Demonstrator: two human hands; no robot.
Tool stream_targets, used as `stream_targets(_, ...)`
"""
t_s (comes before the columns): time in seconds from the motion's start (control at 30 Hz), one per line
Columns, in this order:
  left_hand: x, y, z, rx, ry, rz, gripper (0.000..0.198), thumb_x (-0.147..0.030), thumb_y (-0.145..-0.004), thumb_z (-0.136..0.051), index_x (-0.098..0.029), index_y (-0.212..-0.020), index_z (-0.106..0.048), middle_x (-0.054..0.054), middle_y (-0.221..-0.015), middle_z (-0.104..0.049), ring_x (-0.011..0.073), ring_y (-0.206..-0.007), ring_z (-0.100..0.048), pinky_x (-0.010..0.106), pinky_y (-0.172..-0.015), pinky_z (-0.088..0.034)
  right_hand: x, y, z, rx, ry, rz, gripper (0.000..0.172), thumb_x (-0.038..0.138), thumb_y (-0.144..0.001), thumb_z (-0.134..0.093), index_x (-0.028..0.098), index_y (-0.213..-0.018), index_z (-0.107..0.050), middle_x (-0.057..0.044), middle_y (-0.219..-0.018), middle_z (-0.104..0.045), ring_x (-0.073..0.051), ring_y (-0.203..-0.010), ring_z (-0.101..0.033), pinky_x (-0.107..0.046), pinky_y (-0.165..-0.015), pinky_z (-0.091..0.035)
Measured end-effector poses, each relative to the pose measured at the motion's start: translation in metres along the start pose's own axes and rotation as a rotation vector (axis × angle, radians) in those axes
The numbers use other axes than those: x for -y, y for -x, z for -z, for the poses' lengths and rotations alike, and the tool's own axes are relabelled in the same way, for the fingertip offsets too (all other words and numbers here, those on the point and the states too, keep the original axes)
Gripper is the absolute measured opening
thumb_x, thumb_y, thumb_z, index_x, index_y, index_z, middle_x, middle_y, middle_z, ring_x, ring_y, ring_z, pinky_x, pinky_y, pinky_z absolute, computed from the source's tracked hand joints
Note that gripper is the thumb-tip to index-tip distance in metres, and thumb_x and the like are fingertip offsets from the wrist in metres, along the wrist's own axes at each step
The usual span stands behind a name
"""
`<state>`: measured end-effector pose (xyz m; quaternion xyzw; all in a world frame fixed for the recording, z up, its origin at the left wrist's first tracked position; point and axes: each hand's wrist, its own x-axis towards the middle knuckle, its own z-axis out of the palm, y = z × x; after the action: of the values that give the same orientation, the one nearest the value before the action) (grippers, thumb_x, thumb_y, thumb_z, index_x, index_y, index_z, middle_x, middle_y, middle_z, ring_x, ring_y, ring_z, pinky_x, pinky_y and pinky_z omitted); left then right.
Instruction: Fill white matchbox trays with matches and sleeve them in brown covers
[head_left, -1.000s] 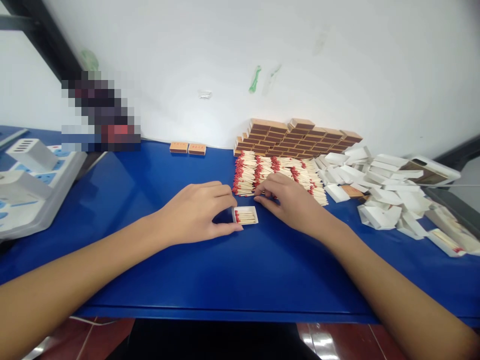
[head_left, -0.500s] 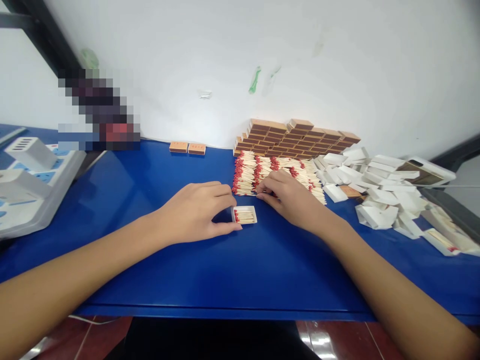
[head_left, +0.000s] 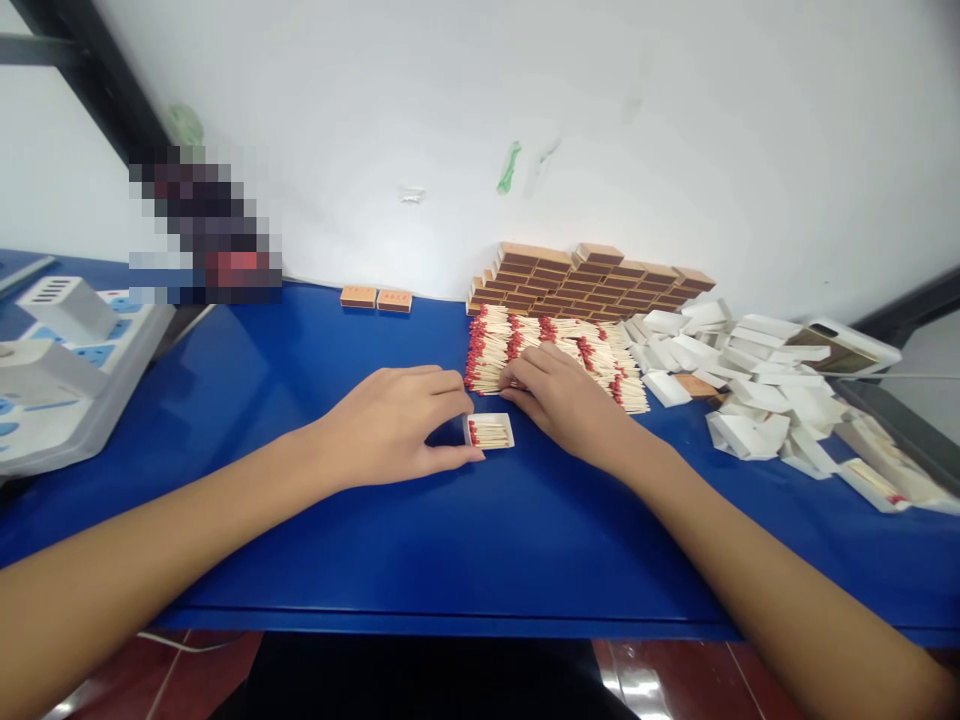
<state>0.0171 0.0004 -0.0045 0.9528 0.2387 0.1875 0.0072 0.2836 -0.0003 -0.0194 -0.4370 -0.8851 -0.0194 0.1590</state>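
Note:
My left hand (head_left: 394, 425) has its thumb and fingers closed around the left end of a small white matchbox tray (head_left: 511, 432). A layer of red-headed matches (head_left: 491, 433) lies in the tray, heads toward my left hand. My right hand (head_left: 559, 395) is bent over the front edge of a large match pile (head_left: 491, 345), just above and right of the tray. Its thumb and fingertips are pinched together, with a few red match heads showing at them; how many matches they hold is hidden.
Closed matchboxes (head_left: 540, 270) are stacked like bricks against the white wall. Two more matchboxes (head_left: 375, 299) lie left of them. Loose white trays (head_left: 757, 390) are heaped at the right, near a phone-like object (head_left: 847, 345). A power strip (head_left: 112, 400) with plugs stands at the left.
My right hand has shifted slightly left along the front of the match pile, its fingers still pinched. My left hand and the tray stay in place.

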Motion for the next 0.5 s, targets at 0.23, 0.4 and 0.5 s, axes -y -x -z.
stream_targets(0.23,-0.0011,-0.0006,0.0001,-0.006,-0.013,-0.007,0.033,-0.049,-0.103,-0.067,-0.016,-0.104,-0.074,0.003,-0.102,-0.073,0.0195,-0.092,-0.069,0.032,-0.076,-0.048,-0.0016,-0.0012,-0.0042,-0.043,-0.065,0.028,0.015,0.018,-0.108,-0.052,0.022,-0.097,-0.060,-0.011,-0.098,-0.065,-0.028,-0.095,-0.056,-0.042,-0.085,-0.047)
stream_targets(0.4,-0.0007,-0.0005,0.0004,0.004,-0.018,0.000,0.032,-0.049,-0.103,-0.067,-0.017,-0.104,-0.074,0.002,-0.102,-0.073,0.0191,-0.092,-0.069,0.032,-0.076,-0.048,-0.0018,-0.0013,-0.0049,-0.040,-0.088,0.029,0.011,0.020,-0.108,-0.054,0.022,-0.099,-0.060,-0.011,-0.100,-0.066,-0.028,-0.096,-0.056,-0.042,-0.085,-0.047)
stream_targets(0.5,0.0005,-0.0003,0.0003,0.008,-0.014,0.005,0.033,-0.049,-0.103,-0.067,-0.017,-0.104,-0.074,0.002,-0.102,-0.073,0.0191,-0.092,-0.069,0.032,-0.075,-0.049,-0.0011,-0.0020,-0.0048,-0.033,-0.077,0.030,0.011,0.020,-0.109,-0.054,0.021,-0.101,-0.061,-0.011,-0.100,-0.065,-0.028,-0.096,-0.056,-0.042,-0.086,-0.047)
